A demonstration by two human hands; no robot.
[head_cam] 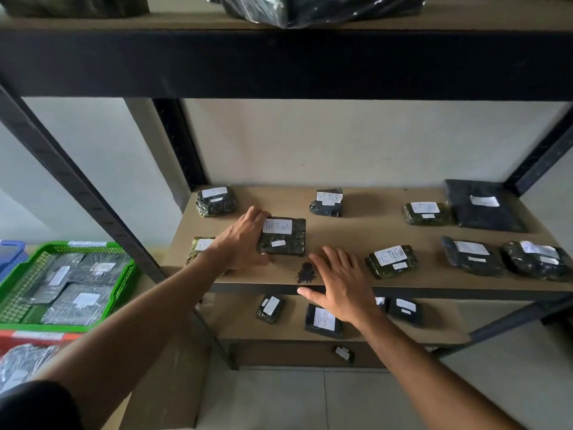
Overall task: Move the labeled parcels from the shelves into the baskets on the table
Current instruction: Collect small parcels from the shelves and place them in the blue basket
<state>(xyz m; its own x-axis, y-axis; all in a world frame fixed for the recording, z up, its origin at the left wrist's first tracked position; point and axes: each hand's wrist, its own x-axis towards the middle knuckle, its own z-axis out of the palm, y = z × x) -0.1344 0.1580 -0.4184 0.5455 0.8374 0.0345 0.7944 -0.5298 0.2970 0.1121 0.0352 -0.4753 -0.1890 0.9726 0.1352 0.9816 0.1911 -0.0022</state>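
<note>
Several dark wrapped parcels with white labels lie on the middle shelf (341, 234). My left hand (245, 240) grips the left edge of one parcel marked RETURN (286, 243), fingers over its top and thumb under its near side. My right hand (339, 283) hovers open, palm down, over the shelf's front edge, touching no parcel. Another RETURN parcel (392, 260) lies just right of it. A green basket (124, 274) at the left holds several parcels; a red basket (40, 336) sits nearer me.
More parcels lie on the lower shelf (434, 330), and a big black bag (310, 10) sits on the top shelf. Black uprights (77, 187) frame the rack. A blue basket (12, 252) shows at the far left. A dark stain (306, 272) marks the shelf.
</note>
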